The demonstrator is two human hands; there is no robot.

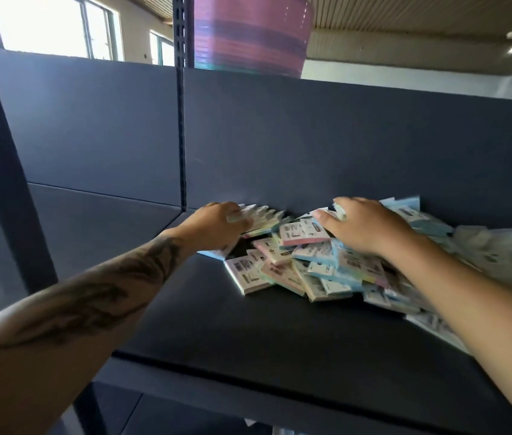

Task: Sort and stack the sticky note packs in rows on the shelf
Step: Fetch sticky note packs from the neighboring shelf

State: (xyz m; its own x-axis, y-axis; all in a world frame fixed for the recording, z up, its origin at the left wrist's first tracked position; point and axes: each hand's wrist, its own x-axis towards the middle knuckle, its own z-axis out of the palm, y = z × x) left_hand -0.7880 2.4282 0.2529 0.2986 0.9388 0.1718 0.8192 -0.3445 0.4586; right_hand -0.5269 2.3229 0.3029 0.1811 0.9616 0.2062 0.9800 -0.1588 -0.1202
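Note:
A loose heap of sticky note packs [308, 268], pastel pink, blue, green and yellow with white labels, lies on the dark shelf board [248, 324], spreading off to the right. My left hand [217, 226] reaches to the back wall and grips a small bunch of packs [258, 216] standing on edge there. My right hand [371, 227] rests palm-down on top of the heap, fingers curled over a pack [339, 211] at the back. A pink-edged pack [303, 233] lies just left of its thumb.
A dark back panel [342, 146] closes the shelf behind the heap. A slotted upright post [181, 105] stands at the back left. A stack of pink and purple items [248, 32] sits above the panel. The shelf's front edge [248, 384] runs below my arms.

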